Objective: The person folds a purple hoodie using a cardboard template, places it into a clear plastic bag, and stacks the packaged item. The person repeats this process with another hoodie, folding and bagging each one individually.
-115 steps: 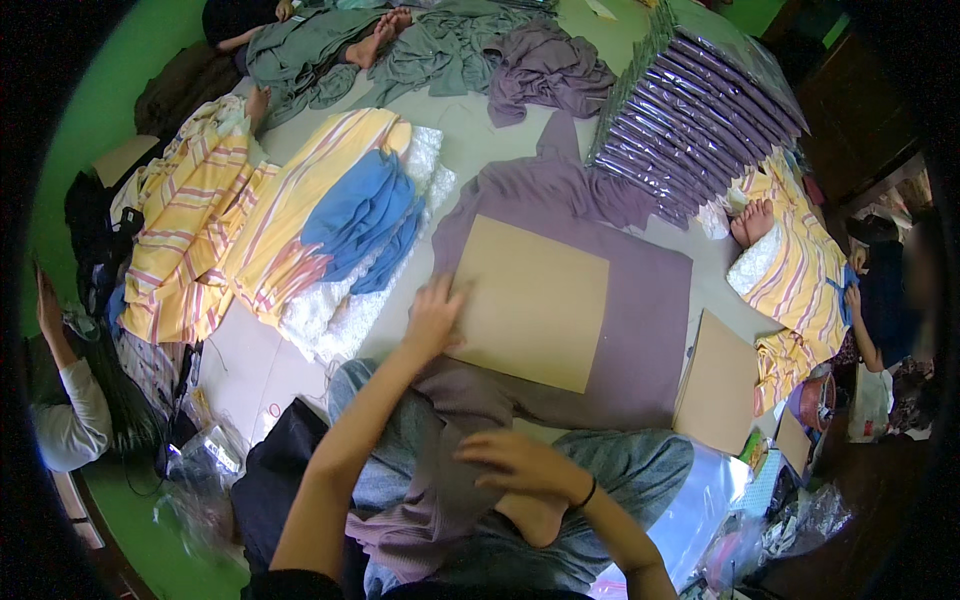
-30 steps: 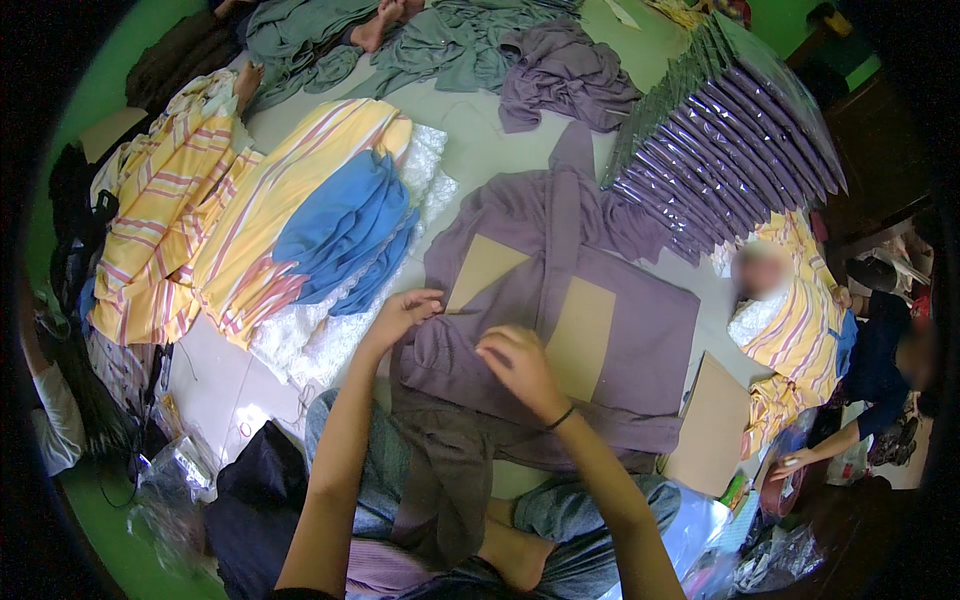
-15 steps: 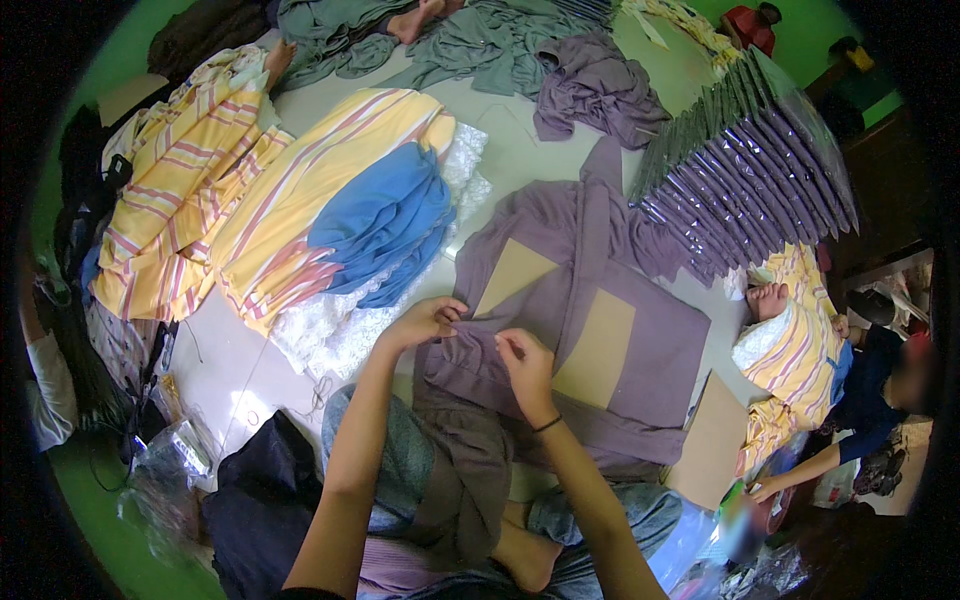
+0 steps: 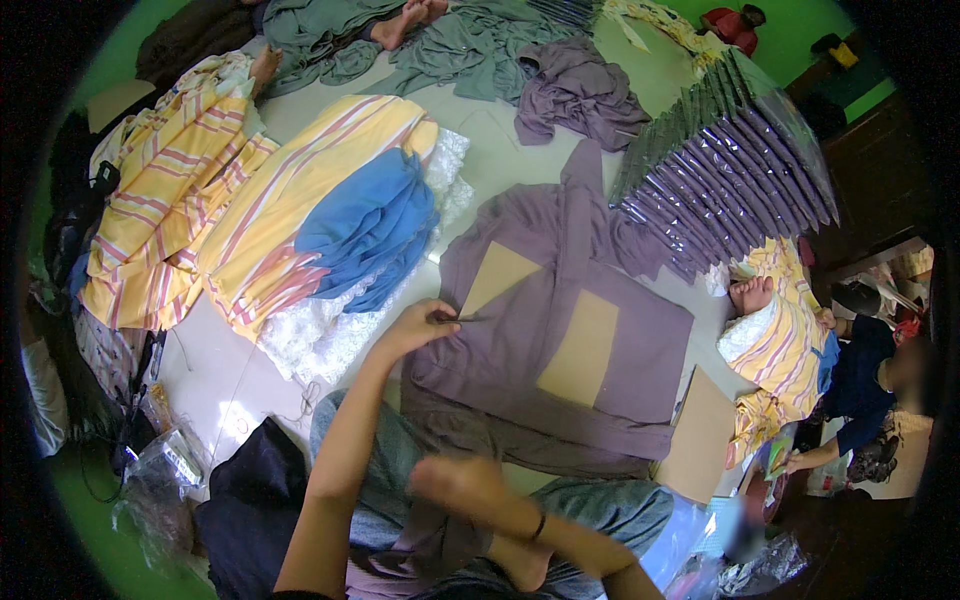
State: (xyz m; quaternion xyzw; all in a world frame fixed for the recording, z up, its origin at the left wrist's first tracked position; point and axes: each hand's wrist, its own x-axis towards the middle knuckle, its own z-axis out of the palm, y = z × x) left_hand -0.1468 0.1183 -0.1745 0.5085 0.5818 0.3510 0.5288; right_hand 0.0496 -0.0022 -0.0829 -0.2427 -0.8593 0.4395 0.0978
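A pale floor strewn with clothing fills the scene, and at its centre lies a purple garment spread flat, folded around a brown cardboard sheet that shows through in two patches. To its upper right leans a fanned stack of purple garments in clear plastic bags, each packet overlapping the next. On the left, a pile of yellow striped garments runs across the floor, with a blue cloth lying on top of it and white lace fabric showing beneath its near edge. Grey-green clothes and a crumpled purple piece lie at the far end. A second sheet of cardboard rests just beside the garment's right edge, near another person's bare foot and striped yellow clothing. The seated worker's left hand reaches forward and pinches the left edge of the purple garment between thumb and fingers, close to the exposed corner of cardboard. The right hand is drawn back near the lap, blurred, well apart from the garment's folded body; whether it grips anything cannot be told.
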